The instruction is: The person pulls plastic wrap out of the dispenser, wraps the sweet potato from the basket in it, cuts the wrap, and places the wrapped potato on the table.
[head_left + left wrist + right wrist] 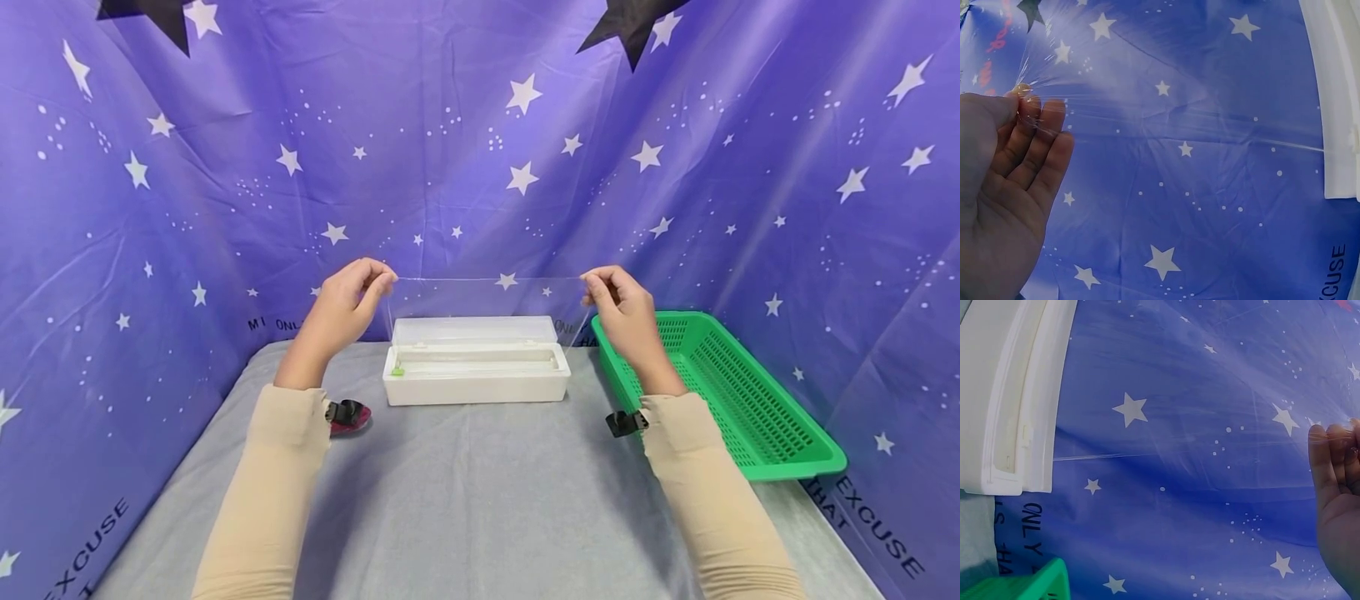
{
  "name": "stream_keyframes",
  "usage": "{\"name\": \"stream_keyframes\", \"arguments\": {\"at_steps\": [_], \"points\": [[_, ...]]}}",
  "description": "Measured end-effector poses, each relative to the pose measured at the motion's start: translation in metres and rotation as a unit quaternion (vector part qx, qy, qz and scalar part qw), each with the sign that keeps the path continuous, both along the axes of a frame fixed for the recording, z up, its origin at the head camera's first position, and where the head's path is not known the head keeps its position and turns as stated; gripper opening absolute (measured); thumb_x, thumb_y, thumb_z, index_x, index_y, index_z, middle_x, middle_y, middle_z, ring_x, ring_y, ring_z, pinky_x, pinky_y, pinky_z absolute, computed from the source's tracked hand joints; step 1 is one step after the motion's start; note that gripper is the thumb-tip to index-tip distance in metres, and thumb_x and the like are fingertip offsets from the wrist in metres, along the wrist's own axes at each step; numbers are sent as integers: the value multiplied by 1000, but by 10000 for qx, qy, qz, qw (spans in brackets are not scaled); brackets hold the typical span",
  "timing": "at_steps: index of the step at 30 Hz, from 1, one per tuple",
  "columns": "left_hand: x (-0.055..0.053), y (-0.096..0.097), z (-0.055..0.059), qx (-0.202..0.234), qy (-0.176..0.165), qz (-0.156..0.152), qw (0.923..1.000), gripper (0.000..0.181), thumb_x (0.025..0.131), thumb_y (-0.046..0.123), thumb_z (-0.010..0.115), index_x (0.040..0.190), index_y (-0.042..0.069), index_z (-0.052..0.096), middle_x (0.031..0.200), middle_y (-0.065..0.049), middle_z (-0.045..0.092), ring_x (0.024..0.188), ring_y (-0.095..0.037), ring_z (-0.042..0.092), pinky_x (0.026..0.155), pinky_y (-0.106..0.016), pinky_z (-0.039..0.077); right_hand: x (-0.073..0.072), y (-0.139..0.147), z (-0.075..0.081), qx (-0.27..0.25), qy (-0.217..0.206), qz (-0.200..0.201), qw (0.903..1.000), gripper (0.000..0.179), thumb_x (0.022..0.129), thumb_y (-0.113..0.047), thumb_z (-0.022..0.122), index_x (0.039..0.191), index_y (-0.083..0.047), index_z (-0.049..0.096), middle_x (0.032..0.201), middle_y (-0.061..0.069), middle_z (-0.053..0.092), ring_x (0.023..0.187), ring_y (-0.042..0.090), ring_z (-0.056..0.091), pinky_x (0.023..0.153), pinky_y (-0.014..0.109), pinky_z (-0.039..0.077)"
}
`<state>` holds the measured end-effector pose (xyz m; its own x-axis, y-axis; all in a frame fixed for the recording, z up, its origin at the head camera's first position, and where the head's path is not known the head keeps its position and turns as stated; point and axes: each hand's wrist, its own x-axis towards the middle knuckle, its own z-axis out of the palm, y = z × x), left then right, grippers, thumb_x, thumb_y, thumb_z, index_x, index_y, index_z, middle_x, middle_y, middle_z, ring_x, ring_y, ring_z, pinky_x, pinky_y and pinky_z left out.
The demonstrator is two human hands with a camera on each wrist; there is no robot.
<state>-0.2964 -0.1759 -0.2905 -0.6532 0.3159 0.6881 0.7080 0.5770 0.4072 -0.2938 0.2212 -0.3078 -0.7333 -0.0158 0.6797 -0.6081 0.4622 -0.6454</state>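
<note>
A clear sheet of plastic wrap point(487, 280) is stretched between both hands, above a white cling film dispenser box point(477, 390). My left hand point(347, 302) pinches one upper corner between thumb and index finger; creases fan out from that pinch in the left wrist view. At the opposite corner my right hand point(624, 313) pinches the film the same way. From the hands the film runs down to the box, whose translucent lid point(472, 330) stands raised at the back. A small green slider point(397, 372) sits at the box's left end.
To the right stands a green perforated basket point(780, 417), partly behind the right forearm. A dark red object point(351, 418) lies beside the left wrist, partly hidden by its strap. Grey cloth point(480, 492) covers the table, and a purple star-patterned curtain point(420, 167) surrounds it.
</note>
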Motion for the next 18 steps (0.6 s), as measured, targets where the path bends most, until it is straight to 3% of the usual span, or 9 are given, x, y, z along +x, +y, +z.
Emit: {"name": "stream_keyframes", "arguments": {"at_steps": [9,18], "points": [[18,-4,-4,-146,-175,-117,9997,18,106,20,52,110,7,64,93,-2,61,80,-16,51,72,-34,45,16,9,-6,112,-485,463,9977,21,106,-17,53,113,-1,64,90,14,64,79,20,62,70,22,53],[32,-6,-11,-182,-459,-160,9987,18,106,22,53,111,10,66,93,1,61,78,-14,53,67,-30,45,34,13,-12,-17,-569,751,9956,19,105,-15,54,112,0,64,90,21,63,77,19,62,70,24,55]]}}
